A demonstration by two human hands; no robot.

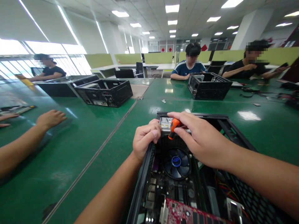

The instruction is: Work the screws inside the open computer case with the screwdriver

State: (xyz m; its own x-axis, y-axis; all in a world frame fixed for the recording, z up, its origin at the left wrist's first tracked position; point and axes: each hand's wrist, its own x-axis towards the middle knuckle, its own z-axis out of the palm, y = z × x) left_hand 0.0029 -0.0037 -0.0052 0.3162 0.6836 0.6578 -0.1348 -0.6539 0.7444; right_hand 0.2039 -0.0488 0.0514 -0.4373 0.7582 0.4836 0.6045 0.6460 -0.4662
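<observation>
An open black computer case [240, 137] lies in front of me with its inside facing up. My left hand [146, 138] is closed around the case's far left corner. In my right hand [201, 133] is an orange and black screwdriver [174, 128], pinched between thumb and fingers and tilted over the far end of the case. Behind it shows part of a silvery metal box [165, 123] at that end; my hands cover the rest. Nearer me inside the case are a cooling fan [177, 163] with a blue hub and a red circuit card [184, 213]. The screwdriver's tip is hidden.
Another person's arm [21, 144] rests on the green table [93, 130] at left. Two more open cases stand farther off, one case [105, 91] left and one case [209, 86] right, with a person [187, 67] behind it. Cables [263, 93] lie at right.
</observation>
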